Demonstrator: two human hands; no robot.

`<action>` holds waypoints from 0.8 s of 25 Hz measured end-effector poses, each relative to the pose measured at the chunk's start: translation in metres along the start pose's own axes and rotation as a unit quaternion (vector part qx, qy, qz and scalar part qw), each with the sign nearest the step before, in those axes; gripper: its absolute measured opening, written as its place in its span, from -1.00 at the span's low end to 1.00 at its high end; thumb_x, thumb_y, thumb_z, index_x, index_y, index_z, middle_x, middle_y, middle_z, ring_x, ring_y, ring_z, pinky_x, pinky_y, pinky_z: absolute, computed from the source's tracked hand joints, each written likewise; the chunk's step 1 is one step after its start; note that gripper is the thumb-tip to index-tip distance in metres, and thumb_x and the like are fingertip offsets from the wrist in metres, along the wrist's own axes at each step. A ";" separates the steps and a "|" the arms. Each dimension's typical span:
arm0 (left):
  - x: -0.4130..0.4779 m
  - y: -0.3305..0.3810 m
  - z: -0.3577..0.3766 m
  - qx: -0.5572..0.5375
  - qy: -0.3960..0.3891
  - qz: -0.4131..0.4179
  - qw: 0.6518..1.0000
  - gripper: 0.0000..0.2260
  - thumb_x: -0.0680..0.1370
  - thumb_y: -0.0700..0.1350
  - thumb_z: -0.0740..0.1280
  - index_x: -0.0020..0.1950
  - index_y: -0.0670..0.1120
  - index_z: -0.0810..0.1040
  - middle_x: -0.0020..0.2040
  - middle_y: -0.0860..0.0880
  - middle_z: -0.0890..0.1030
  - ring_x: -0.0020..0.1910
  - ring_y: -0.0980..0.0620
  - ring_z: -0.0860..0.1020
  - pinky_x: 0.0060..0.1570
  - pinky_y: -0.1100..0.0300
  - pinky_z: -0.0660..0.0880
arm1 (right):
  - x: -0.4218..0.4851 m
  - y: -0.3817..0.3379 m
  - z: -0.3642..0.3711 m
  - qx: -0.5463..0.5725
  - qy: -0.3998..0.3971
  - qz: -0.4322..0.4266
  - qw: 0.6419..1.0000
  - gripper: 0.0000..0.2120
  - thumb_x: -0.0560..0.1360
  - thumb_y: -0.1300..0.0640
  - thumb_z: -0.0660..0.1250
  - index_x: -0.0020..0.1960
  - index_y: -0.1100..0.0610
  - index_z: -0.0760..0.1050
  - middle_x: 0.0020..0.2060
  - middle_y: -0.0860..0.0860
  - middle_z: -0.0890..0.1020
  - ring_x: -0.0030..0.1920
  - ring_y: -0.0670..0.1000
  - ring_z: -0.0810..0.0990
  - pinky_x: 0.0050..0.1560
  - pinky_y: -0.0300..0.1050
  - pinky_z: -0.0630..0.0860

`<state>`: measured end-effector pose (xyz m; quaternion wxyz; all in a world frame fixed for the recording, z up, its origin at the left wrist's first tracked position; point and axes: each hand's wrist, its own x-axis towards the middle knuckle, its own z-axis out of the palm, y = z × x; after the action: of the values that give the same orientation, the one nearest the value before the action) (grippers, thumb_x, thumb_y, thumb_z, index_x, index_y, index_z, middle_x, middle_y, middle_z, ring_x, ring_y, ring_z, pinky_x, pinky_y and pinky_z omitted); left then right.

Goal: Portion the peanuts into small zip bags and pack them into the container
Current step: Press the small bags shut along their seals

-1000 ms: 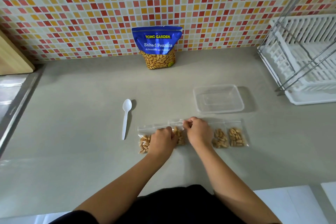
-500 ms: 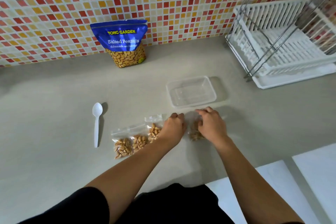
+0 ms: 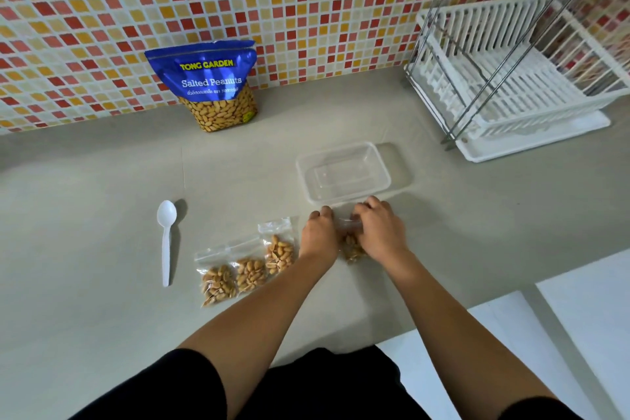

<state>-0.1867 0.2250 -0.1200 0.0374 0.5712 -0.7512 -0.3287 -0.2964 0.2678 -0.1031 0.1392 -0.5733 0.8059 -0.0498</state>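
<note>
Three small zip bags of peanuts (image 3: 250, 269) lie side by side on the counter, left of my hands. Between my hands sits another filled zip bag (image 3: 351, 247). My right hand (image 3: 380, 232) grips its top edge, and my left hand (image 3: 318, 232) holds its left side, fingers curled. Most of that bag is hidden by the hands. Just beyond them stands the clear plastic container (image 3: 342, 174), with nothing in it. A blue pouch of salted peanuts (image 3: 211, 85) stands upright against the tiled wall.
A white plastic spoon (image 3: 166, 239) lies to the left of the bags. A white dish rack (image 3: 521, 78) with a metal frame fills the back right corner. The counter's front edge runs close on the right, with white floor below.
The view has swung right. My hands left the row of bags on the left and moved right onto another bag, which they hold near the container.
</note>
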 end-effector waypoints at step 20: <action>-0.054 -0.063 -0.152 -0.403 0.056 0.004 0.913 -0.92 0.55 -0.20 0.31 -0.14 -0.11 0.56 -0.28 -0.05 0.58 -0.42 0.16 0.57 -0.35 0.31 0.52 | -0.010 -0.126 -0.021 0.692 0.124 0.099 0.704 -0.89 0.52 0.12 0.33 -0.17 0.01 0.57 -0.27 -0.06 0.64 -0.28 -0.13 0.57 -0.18 -0.21 0.51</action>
<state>-0.0499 0.1959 -0.0178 0.3076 0.5221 -0.5536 -0.5713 -0.1839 0.2333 -0.0514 0.3996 -0.2216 0.6070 -0.6502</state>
